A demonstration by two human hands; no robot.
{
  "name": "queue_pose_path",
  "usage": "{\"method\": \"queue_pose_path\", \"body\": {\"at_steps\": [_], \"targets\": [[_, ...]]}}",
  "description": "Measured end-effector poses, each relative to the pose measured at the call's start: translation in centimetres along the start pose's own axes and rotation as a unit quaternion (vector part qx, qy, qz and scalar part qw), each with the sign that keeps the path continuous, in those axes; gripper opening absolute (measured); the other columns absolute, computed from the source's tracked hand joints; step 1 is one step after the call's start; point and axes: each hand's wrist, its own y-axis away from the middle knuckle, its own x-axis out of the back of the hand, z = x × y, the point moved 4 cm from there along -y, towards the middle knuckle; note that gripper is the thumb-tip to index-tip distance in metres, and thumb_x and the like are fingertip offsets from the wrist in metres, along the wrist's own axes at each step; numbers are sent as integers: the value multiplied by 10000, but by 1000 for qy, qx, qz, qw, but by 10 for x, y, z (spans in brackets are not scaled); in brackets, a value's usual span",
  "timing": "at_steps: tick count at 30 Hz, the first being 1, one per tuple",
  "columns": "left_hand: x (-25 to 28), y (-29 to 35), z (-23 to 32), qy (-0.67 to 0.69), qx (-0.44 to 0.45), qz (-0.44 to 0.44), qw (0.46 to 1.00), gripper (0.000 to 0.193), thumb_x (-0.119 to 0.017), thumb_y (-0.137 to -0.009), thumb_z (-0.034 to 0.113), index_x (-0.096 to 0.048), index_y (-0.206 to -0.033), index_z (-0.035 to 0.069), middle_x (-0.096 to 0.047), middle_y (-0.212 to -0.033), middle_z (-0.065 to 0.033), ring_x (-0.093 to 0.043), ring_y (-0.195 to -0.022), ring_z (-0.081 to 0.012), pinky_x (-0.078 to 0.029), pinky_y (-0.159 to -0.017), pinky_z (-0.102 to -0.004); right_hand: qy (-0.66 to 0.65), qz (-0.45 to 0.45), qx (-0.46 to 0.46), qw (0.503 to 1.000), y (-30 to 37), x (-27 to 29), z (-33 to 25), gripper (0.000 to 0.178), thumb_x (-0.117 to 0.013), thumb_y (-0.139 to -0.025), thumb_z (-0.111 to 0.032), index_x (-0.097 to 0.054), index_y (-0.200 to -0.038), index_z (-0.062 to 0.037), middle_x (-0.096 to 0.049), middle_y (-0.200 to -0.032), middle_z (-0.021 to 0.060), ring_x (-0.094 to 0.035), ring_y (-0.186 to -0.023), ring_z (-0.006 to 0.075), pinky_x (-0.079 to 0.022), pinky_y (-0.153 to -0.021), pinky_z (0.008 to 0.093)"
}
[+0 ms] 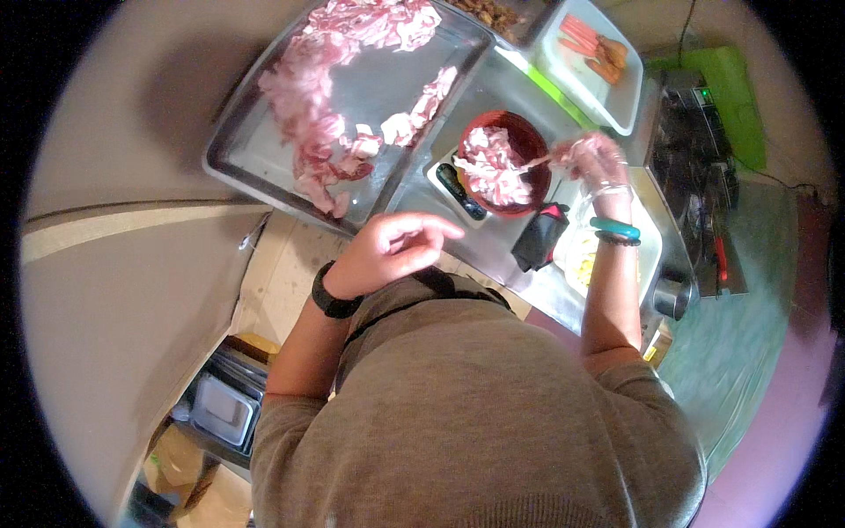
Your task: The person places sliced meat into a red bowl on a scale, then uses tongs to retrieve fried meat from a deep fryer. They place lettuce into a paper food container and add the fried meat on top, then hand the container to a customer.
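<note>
In a clear plastic glove, my right hand (591, 160) is closed beside the red-brown bowl (541, 145). Its fingertips pinch a thin pale strip (534, 165) reaching over the bowl's rim; whether that is meat or a stick is too blurred to tell. Raw sliced meat (495, 167) lies inside the bowl. My left hand (392, 251), bare with a dark watch at the wrist, hovers near the counter's front edge. It holds nothing; its index finger stretches out and its thumb stands apart. More raw meat slices (304, 97) are spread across a large metal tray (370, 75).
Under the bowl sits a white-edged base with a black panel (459, 191). A black cloth-like item (539, 238) lies nearby. A white container (576, 75) with orange-pink food stands at the back; another white container (650, 238) with yellow pieces is beneath my right forearm. A metal cup (672, 297) stands right.
</note>
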Motion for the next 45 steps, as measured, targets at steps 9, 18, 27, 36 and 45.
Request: {"method": "queue_pose_path", "body": {"at_steps": [9, 18, 27, 36, 45], "targets": [[21, -42, -42, -264, -55, 189, 944, 337, -555, -800, 42, -513, -1133, 74, -523, -802, 9, -454, -687, -63, -397, -624, -205, -10, 38, 38, 999, 10, 3, -27, 160, -521, -838, -166, -537, -953, -56, -588, -831, 54, -510, -647, 88, -401, -526, 208], [49, -26, -28, -238, -91, 321, 912, 238, -530, -804, 45, -566, -1038, 22, -574, -802, -30, -508, -704, -97, -422, -661, -225, 38, -121, 179, 976, -13, -90, -86, 438, -405, -886, -381, -437, -1222, -101, -507, -1101, 77, -493, -967, 153, -422, -737, 284], [61, -7, -44, -208, -75, 372, 901, 226, -540, -818, 106, -571, -1028, 29, -548, -827, -18, -483, -719, -85, -400, -654, -211, -103, -180, 178, 962, -25, -124, -66, 512, -509, -860, -333, -392, -1263, -40, -474, -1213, 81, -413, -1117, 155, -310, -957, 298], [46, -37, -68, -144, -23, 283, 948, 254, -552, -839, 131, -526, -1079, 51, -493, -779, 16, -445, -676, -54, -397, -576, -185, 459, 41, 54, 886, -40, -1, 36, 410, -605, -745, -260, -559, -1055, 6, -596, -980, 198, -578, -918, 297, -451, -776, 360], [47, -104, -107, -187, 44, 210, 959, 369, -570, -829, 211, -435, -1095, -6, -538, -835, -62, -524, -756, -116, -438, -661, -249, 615, -149, 47, 772, -15, 0, 113, 161, -576, -746, -153, -581, -819, -10, -604, -755, 141, -570, -723, 242, -448, -645, 324]]}}
